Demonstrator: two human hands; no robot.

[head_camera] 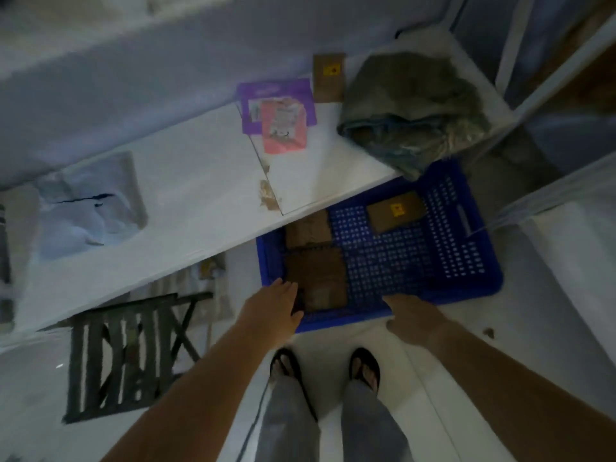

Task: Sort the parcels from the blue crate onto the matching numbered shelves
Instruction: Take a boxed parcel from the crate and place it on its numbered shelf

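Now left hand [276, 305] extends relaxed fingers over blue crate [460, 293]; right hand [411, 316] fingers unclear.

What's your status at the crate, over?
Left hand open, beside nearest brown parcel. Right hand on near rim of blue crate, grip unclear. Two other parcels inside. White shelf overhangs far-left corner.

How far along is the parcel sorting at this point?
Looks done: a labelled parcel, purple packet and pink packet lie on the white shelf. In hand: nothing; left hand and right hand are at the blue crate rim. Left: three brown parcels inside.
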